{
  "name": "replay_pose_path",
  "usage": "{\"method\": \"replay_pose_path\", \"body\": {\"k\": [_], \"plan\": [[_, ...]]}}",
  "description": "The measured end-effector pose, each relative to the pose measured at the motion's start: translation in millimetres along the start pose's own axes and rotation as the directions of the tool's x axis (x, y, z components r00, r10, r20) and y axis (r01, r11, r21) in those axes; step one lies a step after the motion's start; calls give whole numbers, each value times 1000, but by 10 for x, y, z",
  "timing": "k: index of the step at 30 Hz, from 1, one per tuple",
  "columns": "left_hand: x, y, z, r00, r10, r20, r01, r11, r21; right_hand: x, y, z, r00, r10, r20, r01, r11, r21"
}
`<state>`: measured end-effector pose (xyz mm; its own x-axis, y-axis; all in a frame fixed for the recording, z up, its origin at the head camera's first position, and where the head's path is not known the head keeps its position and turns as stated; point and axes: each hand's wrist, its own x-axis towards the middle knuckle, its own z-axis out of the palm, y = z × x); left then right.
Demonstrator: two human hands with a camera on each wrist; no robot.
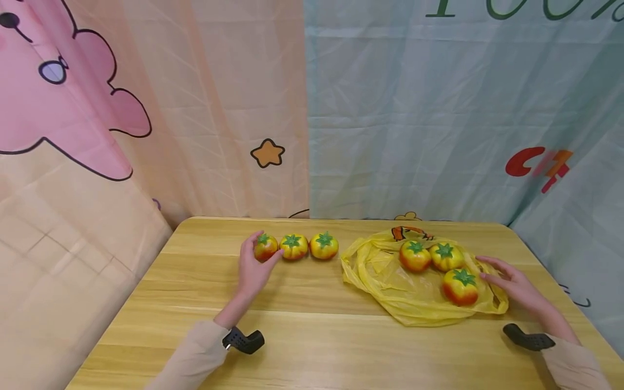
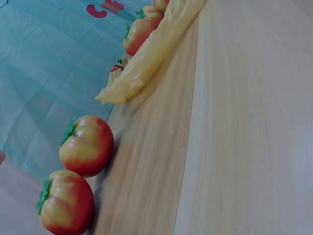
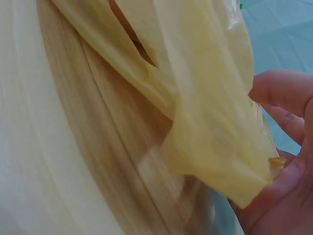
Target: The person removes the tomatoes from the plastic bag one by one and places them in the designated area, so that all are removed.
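Observation:
My left hand (image 1: 254, 272) holds the leftmost tomato (image 1: 266, 249) in the back-left row, thumb on one side and fingers on the other. The tomato is yellow and red with a green star-shaped top. Close to its right are a second tomato (image 1: 293, 247) and a third tomato (image 1: 324, 246), also seen in the left wrist view. On the right lies a spread yellow plastic bag (image 1: 390, 292) with three tomatoes on it, the nearest tomato (image 1: 460, 288) lowest. My right hand (image 1: 518, 287) is at the bag's right edge, fingers extended and loosely bent, fingertips against the plastic.
The wooden table (image 1: 312, 346) reaches back to a printed curtain (image 1: 390, 119), which hangs behind it. Black wrist cameras sit on both forearms, the left camera (image 1: 244, 341) and the right camera (image 1: 528, 338). The bag's loose handle (image 2: 137, 73) shows in the left wrist view.

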<state>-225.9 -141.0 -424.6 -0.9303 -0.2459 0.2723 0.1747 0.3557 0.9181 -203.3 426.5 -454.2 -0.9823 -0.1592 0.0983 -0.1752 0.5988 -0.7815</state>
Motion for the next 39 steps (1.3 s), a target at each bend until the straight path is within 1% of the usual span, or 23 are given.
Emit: {"method": "replay_pose_path", "body": {"k": [3, 6, 13, 17, 25, 29, 34, 39], "plan": [[-41, 63, 86, 1000, 19, 16, -19, 1000, -19, 15, 9, 7, 1000, -6, -11, 6, 1000, -25], [-72, 118, 179, 999, 40, 24, -39, 999, -37, 33, 14, 15, 1000, -9, -14, 9, 1000, -6], [-115, 218, 419, 995, 85, 43, -81, 994, -77, 77, -16, 28, 999, 46, -4, -46, 998, 44], [-138, 280, 559, 993, 101, 62, -94, 990, -103, 94, -19, 32, 999, 50, -5, -50, 997, 59], [-183, 362, 826, 986, 113, 119, -93, 983, -160, 110, -35, 29, 998, 64, 7, -65, 997, 49], [-211, 387, 959, 981, 123, 149, -98, 981, -165, 118, -24, 37, 998, 60, -1, -60, 997, 41], [-262, 454, 1151, 971, 118, 210, -87, 984, -153, 118, -2, 41, 999, 45, -16, -45, 999, 31], [-298, 538, 1342, 957, 124, 263, -76, 980, -184, 121, 16, 45, 999, 32, -27, -31, 999, 10]]}}
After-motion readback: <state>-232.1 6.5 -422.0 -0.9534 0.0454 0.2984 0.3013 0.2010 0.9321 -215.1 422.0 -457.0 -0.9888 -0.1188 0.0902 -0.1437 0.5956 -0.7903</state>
